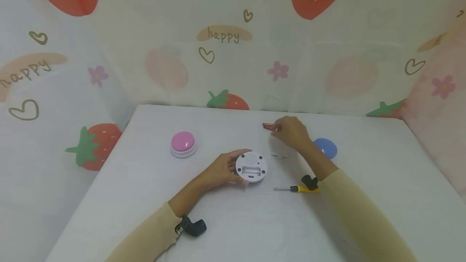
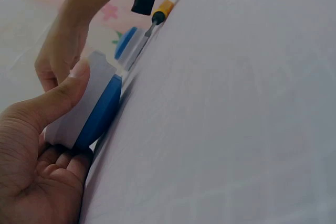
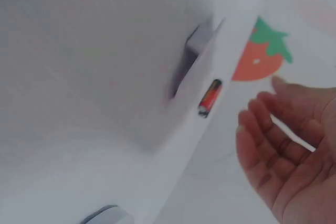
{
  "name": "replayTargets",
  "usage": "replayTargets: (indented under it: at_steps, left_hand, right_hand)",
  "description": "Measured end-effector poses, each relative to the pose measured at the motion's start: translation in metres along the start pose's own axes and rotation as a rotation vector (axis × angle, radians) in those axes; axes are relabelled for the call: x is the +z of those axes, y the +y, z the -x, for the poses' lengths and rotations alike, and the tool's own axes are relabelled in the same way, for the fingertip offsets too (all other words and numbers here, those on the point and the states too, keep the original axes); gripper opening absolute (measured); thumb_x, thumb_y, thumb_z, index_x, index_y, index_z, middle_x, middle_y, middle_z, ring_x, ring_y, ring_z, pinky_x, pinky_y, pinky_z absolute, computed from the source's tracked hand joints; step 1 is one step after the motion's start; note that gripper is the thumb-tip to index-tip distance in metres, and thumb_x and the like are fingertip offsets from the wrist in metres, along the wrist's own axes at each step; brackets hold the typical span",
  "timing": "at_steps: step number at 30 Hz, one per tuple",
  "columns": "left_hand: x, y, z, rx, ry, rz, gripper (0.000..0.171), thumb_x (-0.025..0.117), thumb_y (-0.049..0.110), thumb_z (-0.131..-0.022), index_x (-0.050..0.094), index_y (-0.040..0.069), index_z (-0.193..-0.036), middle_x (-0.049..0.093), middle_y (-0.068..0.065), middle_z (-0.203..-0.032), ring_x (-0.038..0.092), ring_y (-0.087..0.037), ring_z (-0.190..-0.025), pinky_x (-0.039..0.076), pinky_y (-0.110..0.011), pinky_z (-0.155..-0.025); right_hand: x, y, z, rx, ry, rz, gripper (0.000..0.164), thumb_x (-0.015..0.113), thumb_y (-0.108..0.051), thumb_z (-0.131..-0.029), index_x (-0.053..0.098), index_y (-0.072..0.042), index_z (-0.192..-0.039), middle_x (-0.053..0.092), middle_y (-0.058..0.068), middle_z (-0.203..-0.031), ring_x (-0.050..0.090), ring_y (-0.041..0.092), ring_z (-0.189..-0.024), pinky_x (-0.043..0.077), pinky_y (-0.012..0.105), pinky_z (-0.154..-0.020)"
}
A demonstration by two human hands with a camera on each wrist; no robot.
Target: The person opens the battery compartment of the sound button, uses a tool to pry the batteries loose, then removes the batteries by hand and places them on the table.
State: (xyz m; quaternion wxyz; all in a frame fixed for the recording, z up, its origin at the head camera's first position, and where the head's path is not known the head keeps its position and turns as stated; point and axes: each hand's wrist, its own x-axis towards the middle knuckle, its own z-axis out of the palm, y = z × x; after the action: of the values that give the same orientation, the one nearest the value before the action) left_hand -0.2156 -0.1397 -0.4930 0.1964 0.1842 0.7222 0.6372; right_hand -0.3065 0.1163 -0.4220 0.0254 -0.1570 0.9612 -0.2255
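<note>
My left hand (image 1: 222, 169) holds a round white push-button device (image 1: 251, 167) by its edge, underside up, with a bare battery compartment and speaker holes showing. Its blue dome (image 2: 102, 114) faces down in the left wrist view, thumb on the white base and fingers beneath. At the back of the table, my right hand (image 1: 291, 132) is beside red batteries (image 1: 268, 126). From the right wrist, its fingers look loosely bent with nothing between them, and a red and black battery (image 3: 210, 98) lies just past the fingertips. A small white battery cover (image 1: 279, 155) lies below that hand.
A yellow-handled screwdriver (image 1: 298, 189) lies under the right forearm. Another button device with a blue dome (image 1: 325, 148) stands right of the right wrist, and a pink-domed one (image 1: 183, 144) stands at the left. A strawberry-print curtain (image 1: 225, 68) hangs behind the white table (image 1: 233, 221).
</note>
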Motion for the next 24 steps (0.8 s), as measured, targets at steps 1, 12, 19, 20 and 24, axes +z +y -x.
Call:
replayTargets:
  at_steps: [1,12,19,20,24]
  left_hand:
    - [0.000,0.001,-0.001,-0.003,0.000,-0.006,0.098,0.090,-0.006,-0.068,0.046,0.016,-0.153,0.048,-0.005,-0.154,0.045,-0.020,-0.142,0.044,-0.027,-0.109]
    - [0.004,0.003,-0.007,0.003,-0.013,-0.013,0.096,0.089,-0.004,-0.070,0.044,0.014,-0.154,0.049,-0.007,-0.154,0.045,-0.021,-0.142,0.043,-0.027,-0.111]
    - [0.002,0.000,0.002,-0.030,0.021,-0.028,0.097,0.089,-0.003,-0.070,0.045,0.018,-0.154,0.048,-0.005,-0.155,0.046,-0.021,-0.142,0.045,-0.026,-0.108]
    - [0.002,0.000,0.003,-0.035,0.024,-0.030,0.097,0.089,-0.002,-0.070,0.045,0.020,-0.153,0.048,-0.004,-0.155,0.046,-0.020,-0.142,0.045,-0.026,-0.108]
    - [0.002,0.001,0.000,-0.027,0.008,-0.043,0.095,0.089,0.003,-0.073,0.044,0.024,-0.154,0.046,-0.004,-0.156,0.045,-0.020,-0.142,0.044,-0.027,-0.109]
  right_hand:
    - [-0.002,-0.002,0.006,-0.012,-0.010,-0.016,0.018,0.072,-0.018,-0.095,0.078,-0.009,-0.108,0.072,0.009,-0.098,0.063,0.026,-0.089,0.055,0.039,-0.072]
    - [0.003,-0.010,0.054,-0.093,-0.208,-0.188,0.029,0.075,-0.020,-0.093,0.074,-0.010,-0.120,0.072,0.000,-0.101,0.063,0.020,-0.091,0.059,0.032,-0.082]
    - [0.021,-0.015,0.064,-0.115,-0.340,-0.236,0.042,0.075,-0.029,-0.094,0.070,-0.005,-0.128,0.075,0.003,-0.107,0.067,0.016,-0.093,0.059,0.035,-0.090]
    - [0.022,-0.015,0.065,-0.112,-0.345,-0.248,0.043,0.075,-0.029,-0.094,0.069,-0.004,-0.129,0.075,0.004,-0.107,0.068,0.015,-0.092,0.060,0.035,-0.090]
    - [0.020,-0.013,0.068,-0.091,-0.355,-0.292,0.047,0.073,-0.027,-0.095,0.064,-0.001,-0.134,0.076,0.001,-0.096,0.066,0.014,-0.082,0.060,0.036,-0.089]
